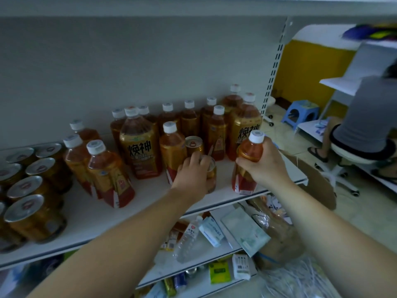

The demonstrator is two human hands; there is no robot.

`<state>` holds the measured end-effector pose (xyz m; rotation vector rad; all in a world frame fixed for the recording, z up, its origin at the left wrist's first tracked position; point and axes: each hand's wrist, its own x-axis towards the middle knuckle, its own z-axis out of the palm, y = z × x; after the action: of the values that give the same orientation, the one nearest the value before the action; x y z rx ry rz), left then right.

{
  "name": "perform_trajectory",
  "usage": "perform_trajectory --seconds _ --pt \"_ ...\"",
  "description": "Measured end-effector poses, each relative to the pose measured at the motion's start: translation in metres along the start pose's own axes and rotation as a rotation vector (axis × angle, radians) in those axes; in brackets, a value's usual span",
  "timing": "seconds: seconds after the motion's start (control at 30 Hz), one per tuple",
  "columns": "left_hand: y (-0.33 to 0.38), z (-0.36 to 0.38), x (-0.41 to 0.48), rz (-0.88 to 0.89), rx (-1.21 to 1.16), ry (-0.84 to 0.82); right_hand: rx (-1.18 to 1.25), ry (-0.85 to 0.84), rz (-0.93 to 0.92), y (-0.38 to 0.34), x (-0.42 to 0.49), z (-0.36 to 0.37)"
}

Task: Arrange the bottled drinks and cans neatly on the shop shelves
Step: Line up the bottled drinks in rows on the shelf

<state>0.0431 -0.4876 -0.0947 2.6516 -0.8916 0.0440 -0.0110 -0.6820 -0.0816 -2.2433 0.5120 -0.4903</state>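
Note:
On the white shelf (150, 203) stand many amber drink bottles with white caps and several gold cans. My left hand (193, 175) is closed over the top of a gold can (211, 176) near the shelf's middle front; a second can (194, 145) stands just behind it. My right hand (261, 163) grips a small amber bottle (247, 166) around its shoulder, upright near the shelf's right end. A large labelled bottle (139, 145) stands to the left, and a row of bottles (189, 119) lines the back.
Gold cans (32, 186) cluster at the shelf's left end, with leaning bottles (107, 173) beside them. The lower shelf (206, 254) holds a clear water bottle, packets and a bag. A person sits on a stool at right near a blue stool (300, 114).

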Motion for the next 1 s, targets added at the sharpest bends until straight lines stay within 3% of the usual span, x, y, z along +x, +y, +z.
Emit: perform_trajectory --seconds 0.1,0.27,0.47,0.63,0.83,0.93,1.0 --pt "-0.013 0.0 -0.021 0.087 -0.115 -0.003 0.003 -0.036 -0.032 -0.011 -0.011 0.008" --pt "-0.039 -0.013 -0.03 0.127 -0.092 -0.038 0.032 -0.1 -0.105 -0.038 -0.028 0.033" --pt "-0.1 -0.037 -0.098 -0.048 -0.077 0.055 0.091 -0.213 -0.184 -0.068 -0.058 0.059" --pt "-0.149 -0.066 -0.152 -0.181 0.222 0.088 0.084 -0.309 -0.365 -0.111 -0.081 0.112" --pt "-0.179 -0.089 -0.171 -0.226 0.481 0.14 -0.034 -0.234 -0.437 -0.146 -0.072 0.149" --pt "-0.191 -0.092 -0.176 -0.323 0.466 0.123 -0.034 -0.205 -0.447 -0.145 -0.075 0.149" --pt "-0.197 -0.092 -0.177 -0.344 0.417 0.133 0.046 -0.051 -0.486 -0.135 -0.07 0.138"
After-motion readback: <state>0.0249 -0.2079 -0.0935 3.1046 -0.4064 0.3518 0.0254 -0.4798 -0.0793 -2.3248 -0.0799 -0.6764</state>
